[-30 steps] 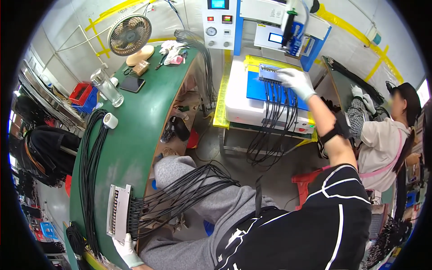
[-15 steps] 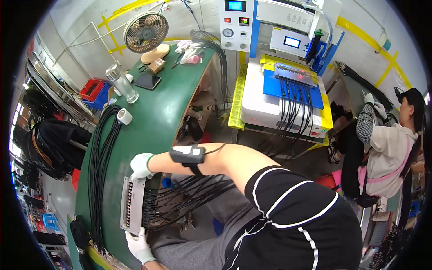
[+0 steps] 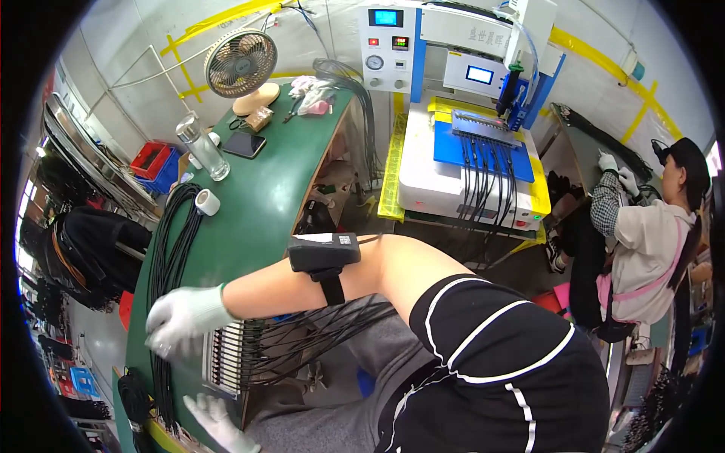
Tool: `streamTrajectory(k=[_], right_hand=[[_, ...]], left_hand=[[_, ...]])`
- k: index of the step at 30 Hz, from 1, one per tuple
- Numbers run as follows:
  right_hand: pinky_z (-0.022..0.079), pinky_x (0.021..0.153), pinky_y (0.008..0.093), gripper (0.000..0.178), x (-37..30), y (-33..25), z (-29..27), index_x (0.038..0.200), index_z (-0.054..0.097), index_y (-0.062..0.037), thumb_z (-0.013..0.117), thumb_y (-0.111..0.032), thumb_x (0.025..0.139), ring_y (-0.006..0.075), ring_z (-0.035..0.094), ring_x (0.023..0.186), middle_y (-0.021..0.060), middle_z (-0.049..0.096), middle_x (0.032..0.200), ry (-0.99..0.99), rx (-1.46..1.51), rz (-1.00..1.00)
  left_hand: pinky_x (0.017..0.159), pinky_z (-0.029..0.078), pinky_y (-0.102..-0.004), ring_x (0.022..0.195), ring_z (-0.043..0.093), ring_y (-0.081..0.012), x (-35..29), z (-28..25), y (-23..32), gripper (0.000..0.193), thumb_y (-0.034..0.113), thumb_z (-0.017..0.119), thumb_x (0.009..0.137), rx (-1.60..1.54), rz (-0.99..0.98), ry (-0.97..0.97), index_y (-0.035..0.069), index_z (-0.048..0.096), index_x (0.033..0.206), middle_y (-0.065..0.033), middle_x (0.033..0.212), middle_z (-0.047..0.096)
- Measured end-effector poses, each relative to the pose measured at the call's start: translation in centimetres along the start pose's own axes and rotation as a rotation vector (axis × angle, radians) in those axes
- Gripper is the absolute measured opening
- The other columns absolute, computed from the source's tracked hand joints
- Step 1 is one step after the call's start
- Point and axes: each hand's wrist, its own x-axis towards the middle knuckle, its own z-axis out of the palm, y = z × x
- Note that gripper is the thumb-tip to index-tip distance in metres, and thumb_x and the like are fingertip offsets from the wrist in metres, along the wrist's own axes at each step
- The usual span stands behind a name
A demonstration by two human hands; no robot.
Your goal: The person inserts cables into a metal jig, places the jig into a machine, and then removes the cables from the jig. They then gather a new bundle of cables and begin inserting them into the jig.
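A metal fixture (image 3: 223, 359) with a row of narrow slots lies at the green table's near edge. Several thin black cables (image 3: 302, 343) run from its right side across my lap. Over its far left corner, above a long bundle of black cables (image 3: 162, 268), is my right hand (image 3: 185, 321), in a white glove. Its fingers are curled and partly blurred; a pale, shiny bit shows by the fingertips, too indistinct to name. My left hand (image 3: 215, 421), also gloved, is open with fingers stretched out, just off the fixture's near end.
On the green table (image 3: 257, 192) stand a white tape roll (image 3: 207, 201), a glass bottle (image 3: 204, 151), a phone (image 3: 245, 144) and a fan (image 3: 242, 64). A machine (image 3: 468, 170) holds another cabled fixture (image 3: 483, 127) on a blue pad. A co-worker (image 3: 642, 234) sits at the right.
My right hand has moved off the fixture's far end, left and toward me. My left hand has let go of the near end and opened. More of the slotted row now shows.
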Motion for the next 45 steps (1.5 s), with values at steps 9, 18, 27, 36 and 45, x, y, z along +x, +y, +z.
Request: streamTrajectory(k=[9,18,27,36,45], right_hand=[[0.05,0.1,0.0386,0.049,-9.0,-0.7,-4.4,0.126,0.066,-0.0055,0.067,-0.04,0.091,0.0332,0.064,0.114,0.0184,0.068,0.123,-0.004,-0.875,0.243],[0.055,0.086,0.0331,0.046,-12.1,6.0,-6.6,0.118,0.07,0.0024,0.067,-0.039,0.098,0.0167,0.067,0.097,0.0109,0.073,0.107,-0.127,-0.208,0.791],[0.05,0.06,0.0274,0.047,-10.3,10.0,1.0,0.135,0.058,-0.0029,0.053,-0.04,0.105,0.0126,0.06,0.071,0.0053,0.07,0.099,-0.26,0.626,0.993],[0.03,0.043,0.0232,0.034,-8.5,7.1,2.4,0.123,0.061,-0.0077,0.052,-0.036,0.107,0.0048,0.035,0.047,-0.0075,0.042,0.067,-0.227,0.652,0.945],[0.027,0.041,0.0241,0.028,-12.7,10.2,3.1,0.113,0.061,-0.0079,0.054,-0.035,0.106,0.0055,0.033,0.045,-0.0066,0.042,0.063,-0.113,0.658,0.872]], left_hand=[[0.121,0.031,-0.0503,0.143,0.04,-0.0397,-1.3,-7.0,6.0,0.06,0.032,0.051,0.104,-1.384,-0.197,0.524,0.002,0.035,0.153,-0.0231,0.153,0.044],[0.117,0.035,-0.0443,0.138,0.047,-0.0342,-4.2,-7.9,-3.4,0.074,0.036,0.078,0.084,0.225,0.151,0.14,0.001,0.052,0.144,-0.0198,0.145,0.053],[0.12,0.026,-0.0511,0.142,0.038,-0.0405,1.7,-1.1,-1.3,0.106,0.062,0.078,0.067,0.835,0.293,-0.237,0.006,0.045,0.15,-0.0234,0.148,0.048],[0.119,0.027,-0.0514,0.138,0.043,-0.038,1.3,-1.4,-1.8,0.105,0.066,0.076,0.067,0.859,0.31,-0.174,0.008,0.046,0.149,-0.0227,0.145,0.05],[0.12,0.026,-0.0523,0.138,0.043,-0.04,1.1,-1.1,-1.1,0.103,0.066,0.075,0.068,0.889,0.303,-0.175,0.009,0.047,0.15,-0.0253,0.145,0.05]])
